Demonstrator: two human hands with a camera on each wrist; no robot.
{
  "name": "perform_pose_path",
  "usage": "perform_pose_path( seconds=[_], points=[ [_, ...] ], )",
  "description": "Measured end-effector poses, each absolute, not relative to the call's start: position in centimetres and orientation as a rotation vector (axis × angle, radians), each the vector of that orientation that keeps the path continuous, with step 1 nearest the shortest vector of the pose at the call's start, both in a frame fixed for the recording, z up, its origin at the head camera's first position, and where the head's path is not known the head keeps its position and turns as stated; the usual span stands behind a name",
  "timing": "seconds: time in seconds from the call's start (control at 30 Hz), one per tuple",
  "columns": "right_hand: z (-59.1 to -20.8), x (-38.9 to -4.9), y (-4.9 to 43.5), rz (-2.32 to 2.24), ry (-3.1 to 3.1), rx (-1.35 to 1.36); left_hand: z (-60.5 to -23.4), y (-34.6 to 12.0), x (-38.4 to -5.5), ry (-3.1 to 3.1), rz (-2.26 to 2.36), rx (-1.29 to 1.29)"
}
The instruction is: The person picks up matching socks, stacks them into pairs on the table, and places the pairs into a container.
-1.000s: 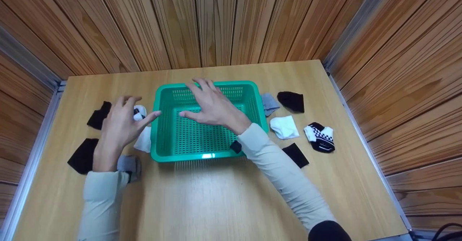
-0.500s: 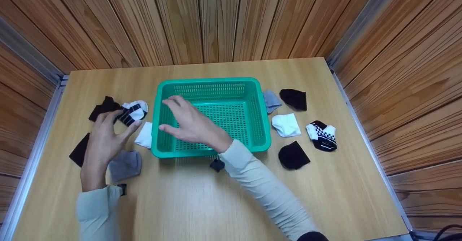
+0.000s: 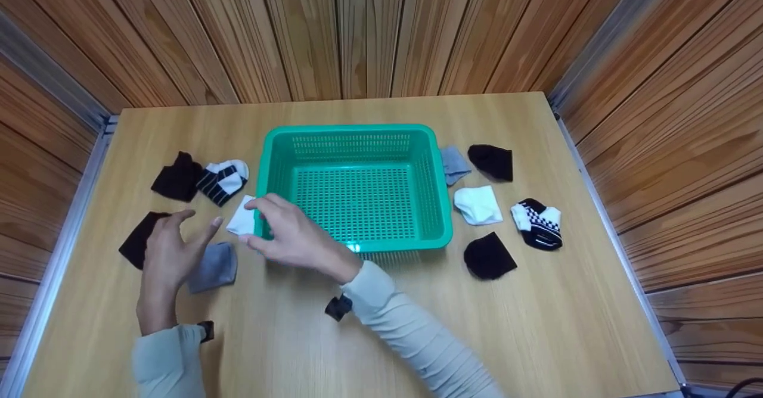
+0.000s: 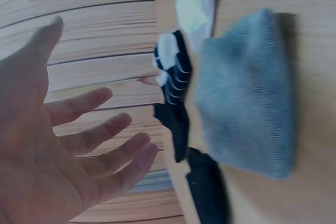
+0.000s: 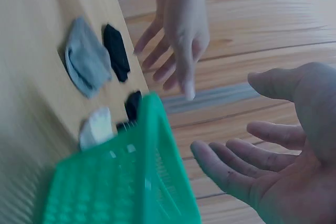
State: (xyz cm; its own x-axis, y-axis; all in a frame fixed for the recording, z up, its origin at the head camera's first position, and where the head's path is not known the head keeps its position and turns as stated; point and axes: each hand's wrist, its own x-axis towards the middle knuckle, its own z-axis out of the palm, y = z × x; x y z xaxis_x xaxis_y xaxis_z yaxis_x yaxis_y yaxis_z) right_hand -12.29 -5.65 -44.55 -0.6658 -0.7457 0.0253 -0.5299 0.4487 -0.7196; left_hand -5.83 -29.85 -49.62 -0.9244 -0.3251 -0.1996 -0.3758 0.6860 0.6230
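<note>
My left hand [image 3: 170, 255] hovers over the left part of the table, between a folded black sock [image 3: 140, 240] and a folded grey sock [image 3: 213, 267]. In the left wrist view its fingers are spread and hold nothing, with the grey sock [image 4: 244, 98] apart from them. My right hand [image 3: 295, 234] hangs above the front left corner of the green basket [image 3: 357, 247]. Its fingers are loosely bent with nothing between them in the right wrist view. Just left of the basket lies a white sock [image 3: 241, 218], partly hidden by the right hand's fingers in the head view.
At the back left lie a black sock [image 3: 177, 177] and a striped black-and-white sock [image 3: 223, 180]. Right of the basket are a grey sock [image 3: 455, 164], a white sock [image 3: 478, 205], black socks [image 3: 492, 161] and a checkered sock [image 3: 537, 224]. Wooden walls [image 3: 357, 34] enclose the table.
My right hand has moved left and toward the front, from over the basket's middle to its front left corner. The left hand has drawn back toward the front. The socks have stayed put.
</note>
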Motion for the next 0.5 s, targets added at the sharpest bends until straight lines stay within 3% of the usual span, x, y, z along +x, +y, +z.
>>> perform_pose_path(
  seconds=[0.5],
  points=[
    [-47.6,-8.3,-9.1,-1.021,2.230,-1.103,-53.9,-31.7,-3.1,2.729,1.195,-0.673]
  ],
)
